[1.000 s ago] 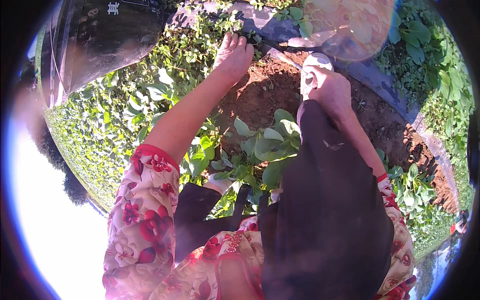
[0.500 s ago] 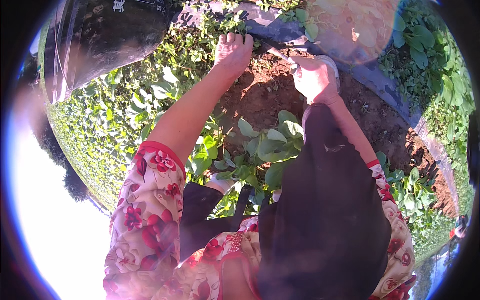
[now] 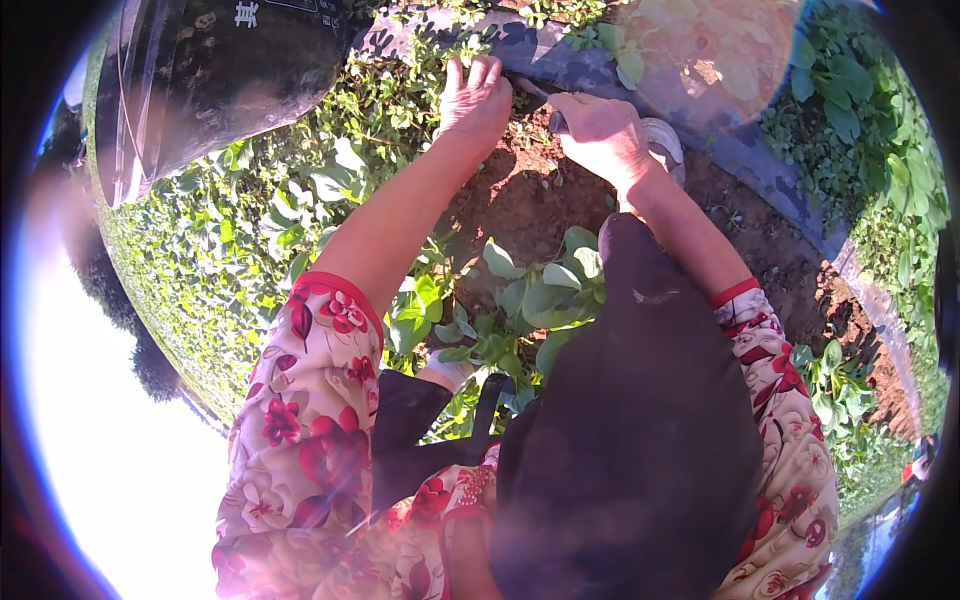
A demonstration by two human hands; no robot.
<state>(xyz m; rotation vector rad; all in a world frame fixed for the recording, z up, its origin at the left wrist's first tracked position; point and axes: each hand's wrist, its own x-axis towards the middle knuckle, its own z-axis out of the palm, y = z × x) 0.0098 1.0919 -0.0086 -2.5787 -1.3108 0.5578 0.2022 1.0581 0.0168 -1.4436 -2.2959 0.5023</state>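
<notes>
My left hand (image 3: 476, 108) is at the far edge of the bare soil, its fingers curled down into the low leafy weeds (image 3: 400, 100). Its fingertips are partly hidden among the stems. Just to the right, my right hand (image 3: 606, 135) is closed round a slim knife-like tool (image 3: 532, 89). The tool's narrow blade points left toward my left hand, and a dark handle end shows below my fingers. Where the blade tip meets the plants is too small to tell. Below both hands lies reddish-brown soil (image 3: 530, 205).
A large black bucket (image 3: 220, 90) lies at the upper left. Grey plastic film (image 3: 740, 165) borders the soil at the far and right sides. Broad-leaved green plants (image 3: 545, 290) grow close to my dark-trousered knee (image 3: 640, 400). A light shoe (image 3: 664, 145) shows beside my right wrist.
My right hand has moved left and slightly up with the tool, closer to my left hand. My left hand has shifted slightly right and its fingers stay in the weeds.
</notes>
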